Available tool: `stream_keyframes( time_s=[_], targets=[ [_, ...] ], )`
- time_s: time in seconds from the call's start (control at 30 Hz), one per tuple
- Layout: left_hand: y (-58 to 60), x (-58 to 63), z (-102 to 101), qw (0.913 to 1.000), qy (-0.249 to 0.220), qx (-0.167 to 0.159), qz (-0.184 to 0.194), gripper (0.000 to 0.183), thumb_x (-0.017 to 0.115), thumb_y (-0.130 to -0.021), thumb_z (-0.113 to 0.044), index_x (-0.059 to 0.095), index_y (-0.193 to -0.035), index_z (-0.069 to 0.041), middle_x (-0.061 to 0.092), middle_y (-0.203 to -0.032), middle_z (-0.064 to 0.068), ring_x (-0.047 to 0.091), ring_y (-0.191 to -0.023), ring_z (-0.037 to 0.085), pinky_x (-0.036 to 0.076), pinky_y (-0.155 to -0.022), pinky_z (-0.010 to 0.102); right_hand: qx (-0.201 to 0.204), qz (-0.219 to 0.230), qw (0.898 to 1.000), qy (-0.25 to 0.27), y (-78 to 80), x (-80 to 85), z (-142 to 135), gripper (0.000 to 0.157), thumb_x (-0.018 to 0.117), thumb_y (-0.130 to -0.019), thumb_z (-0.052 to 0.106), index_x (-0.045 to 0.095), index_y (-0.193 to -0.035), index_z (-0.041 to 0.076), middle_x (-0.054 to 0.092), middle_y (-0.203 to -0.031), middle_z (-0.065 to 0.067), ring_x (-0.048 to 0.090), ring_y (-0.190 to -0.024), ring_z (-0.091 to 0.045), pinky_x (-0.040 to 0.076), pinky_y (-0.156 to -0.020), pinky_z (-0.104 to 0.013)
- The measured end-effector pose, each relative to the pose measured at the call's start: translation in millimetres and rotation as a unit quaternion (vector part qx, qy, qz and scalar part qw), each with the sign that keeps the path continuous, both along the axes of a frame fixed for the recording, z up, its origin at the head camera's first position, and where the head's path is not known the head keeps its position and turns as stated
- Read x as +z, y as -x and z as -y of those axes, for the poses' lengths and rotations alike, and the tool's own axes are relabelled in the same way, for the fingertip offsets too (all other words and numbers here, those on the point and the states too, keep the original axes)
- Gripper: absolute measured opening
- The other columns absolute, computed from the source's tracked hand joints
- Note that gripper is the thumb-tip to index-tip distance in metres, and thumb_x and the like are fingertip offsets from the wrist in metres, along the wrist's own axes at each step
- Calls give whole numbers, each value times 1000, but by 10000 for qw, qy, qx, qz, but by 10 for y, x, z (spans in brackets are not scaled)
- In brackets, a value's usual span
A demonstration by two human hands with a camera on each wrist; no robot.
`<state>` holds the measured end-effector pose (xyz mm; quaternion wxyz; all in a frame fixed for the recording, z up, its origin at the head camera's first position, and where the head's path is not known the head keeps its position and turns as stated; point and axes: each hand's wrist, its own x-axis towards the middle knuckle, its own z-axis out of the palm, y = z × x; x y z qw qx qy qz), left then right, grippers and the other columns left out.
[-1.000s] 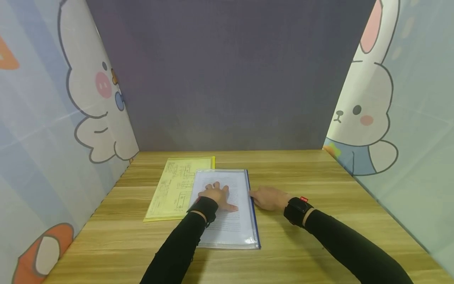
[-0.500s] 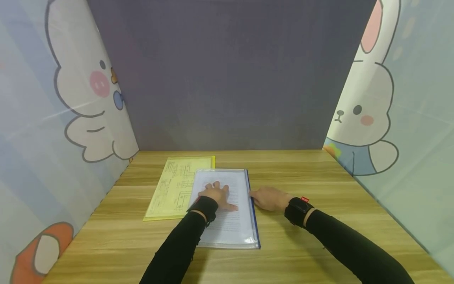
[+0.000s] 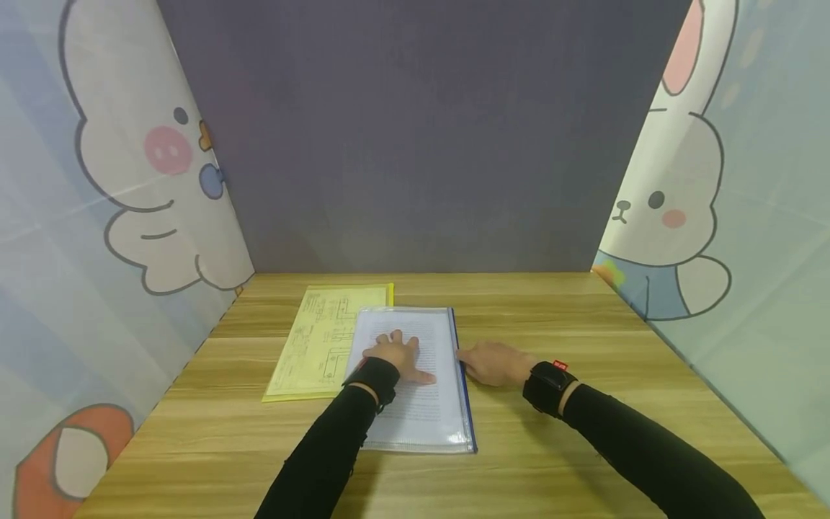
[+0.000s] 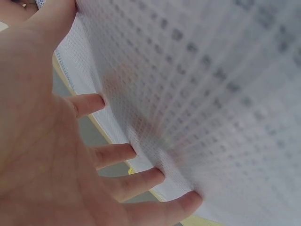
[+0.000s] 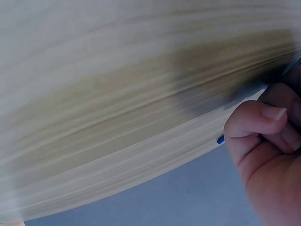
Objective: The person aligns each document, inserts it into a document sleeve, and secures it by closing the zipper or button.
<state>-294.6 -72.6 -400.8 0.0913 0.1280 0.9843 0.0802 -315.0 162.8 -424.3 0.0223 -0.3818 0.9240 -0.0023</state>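
Observation:
A clear plastic zip document pouch [image 3: 415,425] with a printed white sheet inside and a blue strip along its right edge lies flat on the wooden table. My left hand [image 3: 394,359] rests on it with the fingers spread; the left wrist view shows the fingertips [image 4: 186,201] against the lined text. At the blue edge, about halfway up, my right hand [image 3: 491,362] pinches with curled fingers. In the right wrist view the thumb and bent fingers [image 5: 258,120] meet close to the blue strip [image 5: 221,140], and what lies between them is mostly hidden.
A yellow pouch [image 3: 305,346] holding a sheet with line drawings lies to the left, partly under the clear pouch. The table [image 3: 551,310] ends at a dark grey panel [image 3: 415,144] behind. Cartoon-printed cloth walls [image 3: 765,274] stand at both sides.
The head view has turned very slightly. Both hands and both pouches hold their places.

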Motion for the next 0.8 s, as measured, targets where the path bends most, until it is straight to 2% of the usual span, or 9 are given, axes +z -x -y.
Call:
stream_keyframes(
  time_s=[0.27,0.8],
  targets=[
    [-7,2,5,10000,11,52,56,97,74,-78,-70,46,-153,-16,39,-154,22,38,-138,49,43,-97,73,72,-107,9998,-167,-15,-19,-3,6,55,-102,12,61,-100,14,48,-67,8,48,-60,-6,45,-60,-25],
    [-13,9,-3,10000,7,61,40,96,75,-78,-70,47,-152,-16,40,-152,21,39,-137,48,43,-96,73,78,-45,9999,-88,-74,-25,-16,7,55,-103,13,60,-97,14,46,-64,8,46,-56,-4,43,-57,-22]
  ],
)
